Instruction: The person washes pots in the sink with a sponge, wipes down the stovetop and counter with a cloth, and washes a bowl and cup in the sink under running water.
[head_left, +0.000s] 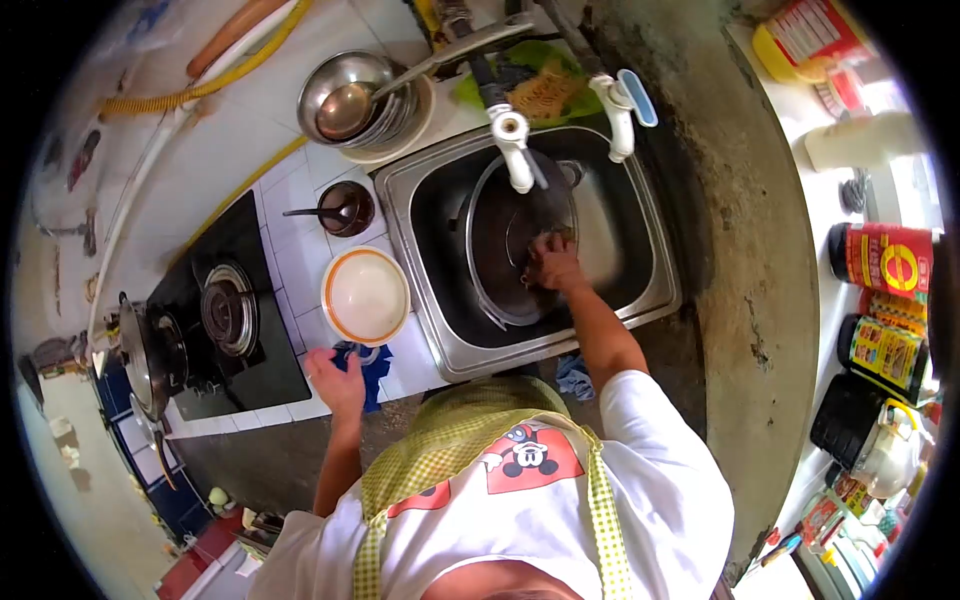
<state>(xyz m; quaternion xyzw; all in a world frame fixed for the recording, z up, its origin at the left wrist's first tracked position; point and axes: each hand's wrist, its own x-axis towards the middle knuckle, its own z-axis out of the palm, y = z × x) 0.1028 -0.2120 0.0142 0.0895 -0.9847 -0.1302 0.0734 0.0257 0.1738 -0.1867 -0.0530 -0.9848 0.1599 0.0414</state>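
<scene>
A large dark pan with a metal rim stands in the sink, below a white tap. My right hand reaches inside it, fingers bent down against its inner surface. What those fingers hold, if anything, is hidden. My left hand hovers at the counter's front edge, thumb and fingers apart, beside a blue cloth. Just behind it sits a cream bowl with an orange rim. Farther back is a small dark bowl with a spoon in it.
A steel double-tap sink surrounds the pan. Stacked metal bowls with a ladle stand at the back left. Left is a black gas hob with a wok. Bottles and jars line the right ledge.
</scene>
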